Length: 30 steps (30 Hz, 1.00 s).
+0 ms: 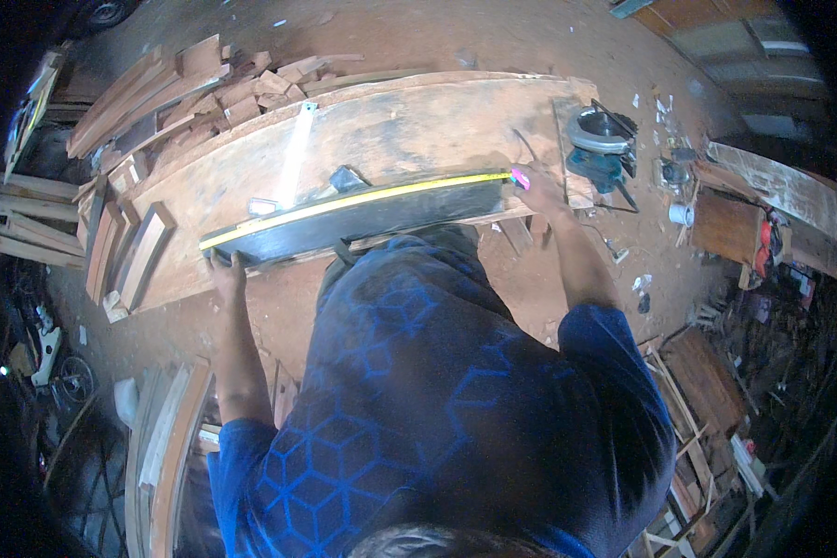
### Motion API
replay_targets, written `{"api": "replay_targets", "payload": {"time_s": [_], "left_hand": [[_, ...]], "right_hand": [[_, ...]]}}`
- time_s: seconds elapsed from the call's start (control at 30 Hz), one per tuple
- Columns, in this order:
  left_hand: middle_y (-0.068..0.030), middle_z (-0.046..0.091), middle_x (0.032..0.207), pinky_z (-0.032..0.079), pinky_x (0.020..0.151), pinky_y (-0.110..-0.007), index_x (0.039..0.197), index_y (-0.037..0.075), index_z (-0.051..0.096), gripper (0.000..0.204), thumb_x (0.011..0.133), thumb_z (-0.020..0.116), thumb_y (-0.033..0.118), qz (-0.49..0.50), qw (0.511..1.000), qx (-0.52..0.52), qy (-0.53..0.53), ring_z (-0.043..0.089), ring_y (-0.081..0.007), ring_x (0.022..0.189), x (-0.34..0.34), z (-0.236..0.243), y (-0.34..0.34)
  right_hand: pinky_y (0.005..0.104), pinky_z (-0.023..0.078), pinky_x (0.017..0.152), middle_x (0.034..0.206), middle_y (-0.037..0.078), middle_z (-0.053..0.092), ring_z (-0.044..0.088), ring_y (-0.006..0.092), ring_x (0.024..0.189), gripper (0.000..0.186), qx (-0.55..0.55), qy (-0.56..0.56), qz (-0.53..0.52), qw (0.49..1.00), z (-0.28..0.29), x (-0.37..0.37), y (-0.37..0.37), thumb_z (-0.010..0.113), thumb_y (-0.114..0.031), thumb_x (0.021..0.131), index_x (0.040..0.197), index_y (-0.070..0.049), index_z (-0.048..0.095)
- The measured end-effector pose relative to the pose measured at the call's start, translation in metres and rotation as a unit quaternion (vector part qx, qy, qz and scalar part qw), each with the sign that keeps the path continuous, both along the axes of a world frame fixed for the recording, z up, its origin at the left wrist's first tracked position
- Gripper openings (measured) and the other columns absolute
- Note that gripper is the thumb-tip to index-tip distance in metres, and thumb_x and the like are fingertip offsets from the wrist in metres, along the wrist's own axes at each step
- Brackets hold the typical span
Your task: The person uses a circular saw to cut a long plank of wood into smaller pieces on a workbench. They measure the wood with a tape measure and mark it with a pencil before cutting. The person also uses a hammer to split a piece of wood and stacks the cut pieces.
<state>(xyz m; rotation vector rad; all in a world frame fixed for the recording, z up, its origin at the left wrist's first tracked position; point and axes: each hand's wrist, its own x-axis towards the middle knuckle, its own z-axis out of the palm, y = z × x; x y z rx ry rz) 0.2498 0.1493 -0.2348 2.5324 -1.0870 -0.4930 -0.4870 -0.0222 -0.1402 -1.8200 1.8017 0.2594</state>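
A long dark board lies across the near side of the workbench, close to my body. The yellow blade of a tape measure runs along its far edge, almost from end to end. My right hand is closed around the pink case of the tape measure at the board's right end. At the left end, my left hand pinches the blade's tip against the board's corner; its fingertips are partly hidden. A small dark block sits just beyond the blade.
A wooden workbench carries a pale straightedge, a circular saw at the right end and wood pieces at the left. Offcuts pile along its far side. Planks stand behind me on the left.
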Motion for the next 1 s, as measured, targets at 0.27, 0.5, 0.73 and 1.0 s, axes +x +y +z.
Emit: {"api": "replay_targets", "payload": {"time_s": [0.27, 0.5, 0.73, 1.0], "left_hand": [[-0.0319, 0.034, 0.157, 0.030, 0.122, -0.047, 0.149, -0.004, 0.042, 0.078, 0.088, 0.075, 0.031, -0.024, 0.999, -0.002, -0.034, 0.035, -0.0446, 0.146, 0.006, -0.008, 0.000], [-0.0309, 0.036, 0.156, 0.031, 0.122, -0.046, 0.148, -0.006, 0.044, 0.077, 0.088, 0.075, 0.030, -0.020, 0.999, -0.011, -0.022, 0.036, -0.0439, 0.146, 0.006, -0.015, 0.002], [-0.0325, 0.036, 0.155, 0.031, 0.121, -0.047, 0.148, -0.008, 0.042, 0.078, 0.088, 0.074, 0.031, -0.018, 0.999, -0.025, 0.007, 0.036, -0.0449, 0.146, 0.016, -0.018, 0.008], [-0.0318, 0.036, 0.156, 0.029, 0.123, -0.047, 0.149, -0.005, 0.042, 0.079, 0.087, 0.074, 0.030, -0.002, 1.000, 0.005, -0.014, 0.033, -0.0441, 0.147, 0.000, -0.003, -0.005]], "right_hand": [[0.0468, 0.050, 0.101, 0.133, 0.016, 0.057, 0.060, 0.0382, 0.121, 0.056, -0.032, -0.030, 0.014, 0.999, -0.008, -0.004, 0.002, 0.073, -0.030, 0.087, 0.141, -0.019, 0.060], [0.0454, 0.049, 0.105, 0.137, 0.017, 0.057, 0.058, 0.0369, 0.125, 0.056, -0.037, -0.009, 0.025, 0.999, -0.001, -0.002, 0.002, 0.072, -0.027, 0.086, 0.140, -0.018, 0.060], [0.0468, 0.048, 0.104, 0.135, 0.017, 0.058, 0.058, 0.0376, 0.124, 0.059, -0.032, -0.023, 0.025, 0.999, 0.000, 0.003, -0.001, 0.074, -0.033, 0.085, 0.140, -0.016, 0.059], [0.0458, 0.049, 0.103, 0.131, 0.017, 0.057, 0.058, 0.0381, 0.122, 0.057, -0.044, -0.051, 0.013, 0.998, -0.007, -0.002, 0.003, 0.076, -0.025, 0.084, 0.137, -0.014, 0.061]]}}
